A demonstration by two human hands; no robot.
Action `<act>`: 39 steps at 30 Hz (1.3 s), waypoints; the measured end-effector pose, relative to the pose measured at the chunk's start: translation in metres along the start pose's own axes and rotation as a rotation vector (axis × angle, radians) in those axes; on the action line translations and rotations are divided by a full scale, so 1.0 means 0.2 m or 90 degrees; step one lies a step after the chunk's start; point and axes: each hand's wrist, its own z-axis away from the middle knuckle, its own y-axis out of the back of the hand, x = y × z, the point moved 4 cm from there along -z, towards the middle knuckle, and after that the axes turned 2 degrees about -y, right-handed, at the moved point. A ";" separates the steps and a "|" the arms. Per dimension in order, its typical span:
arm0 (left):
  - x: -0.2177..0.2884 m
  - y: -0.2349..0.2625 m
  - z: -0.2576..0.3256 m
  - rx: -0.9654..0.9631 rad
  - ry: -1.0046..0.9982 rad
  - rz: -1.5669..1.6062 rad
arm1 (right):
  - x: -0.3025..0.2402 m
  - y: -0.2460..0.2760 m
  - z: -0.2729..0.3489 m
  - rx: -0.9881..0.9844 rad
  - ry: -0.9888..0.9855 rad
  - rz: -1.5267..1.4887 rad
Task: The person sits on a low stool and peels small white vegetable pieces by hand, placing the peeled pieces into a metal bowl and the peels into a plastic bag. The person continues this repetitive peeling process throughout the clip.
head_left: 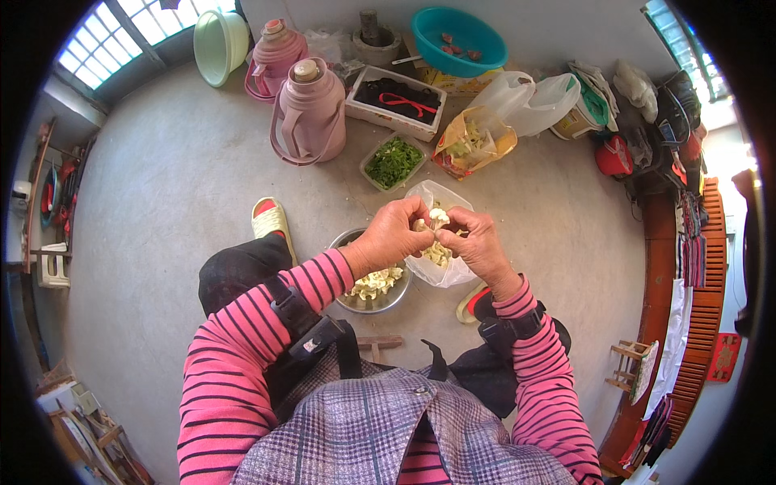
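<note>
A small white cauliflower floret (438,218) is pinched between my two hands. My left hand (390,239) is closed with its fingertips on the floret's left side. From the right, my right hand (480,246) grips it with thumb and bent fingers. Below them lies a white plastic bag (439,275) with pale cauliflower pieces in it. Partly under my left wrist, a steel bowl (398,297) on the floor holds many cut cauliflower pieces (375,283).
Ahead stand a clear tub of chopped greens (394,163), a yellow bag (474,144), a white box (393,121) and two pink thermos flasks (309,113). A teal basin (459,42) sits by the wall. My slippered foot (270,218) is beside the steel bowl.
</note>
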 end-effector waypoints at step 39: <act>-0.03 0.09 0.03 -0.004 0.038 -0.010 | 0.10 0.01 0.02 0.021 -0.072 -0.213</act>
